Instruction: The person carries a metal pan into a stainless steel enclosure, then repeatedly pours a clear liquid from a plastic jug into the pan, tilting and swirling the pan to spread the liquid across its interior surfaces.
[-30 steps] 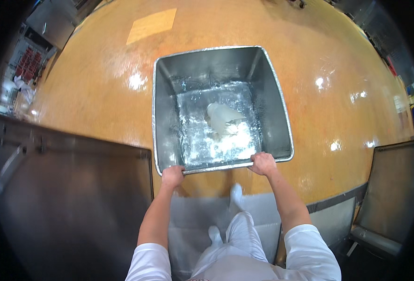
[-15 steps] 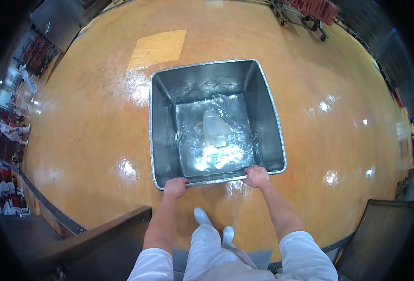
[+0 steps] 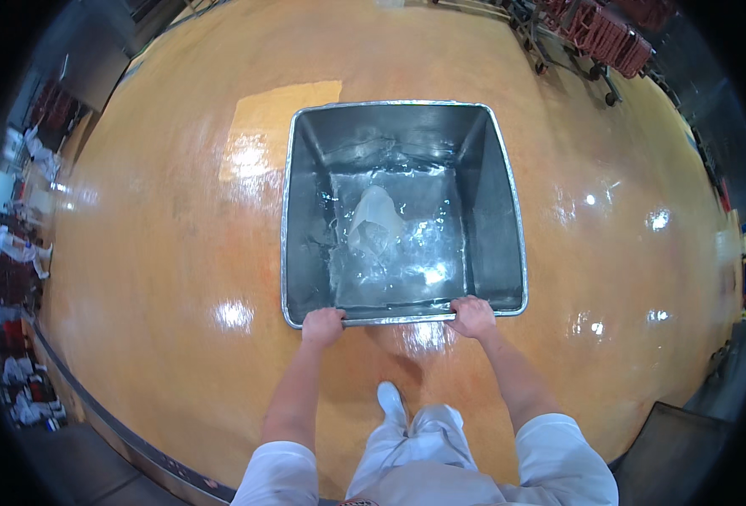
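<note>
A large square metal tub (image 3: 495, 228) stands in front of me, its opening facing up. My left hand (image 3: 323, 327) is closed round the near rim, left of its middle. Further right on the same rim, my right hand (image 3: 474, 318) grips with its fingers over the edge. Shallow water (image 3: 428, 244) glints across the tub's bottom. In it lies a whitish, translucent, rounded thing (image 3: 375, 218), left of the middle; its exact kind is unclear. The tub hides whatever carries it underneath.
A wheeled rack (image 3: 605, 40) with reddish-brown goods stands at the far right. A metal cabinet (image 3: 86, 59) is far left. People in white (image 3: 20, 246) work along the left edge. A dark curb (image 3: 86, 384) curves at lower left, a dark panel (image 3: 668, 455) at lower right. The floor shines.
I have stepped forward with the tub, which now overlaps the pale floor patch in view. Its whitish thing has turned and shifted left. Both hands keep their hold. The brown panel at lower left left view.
</note>
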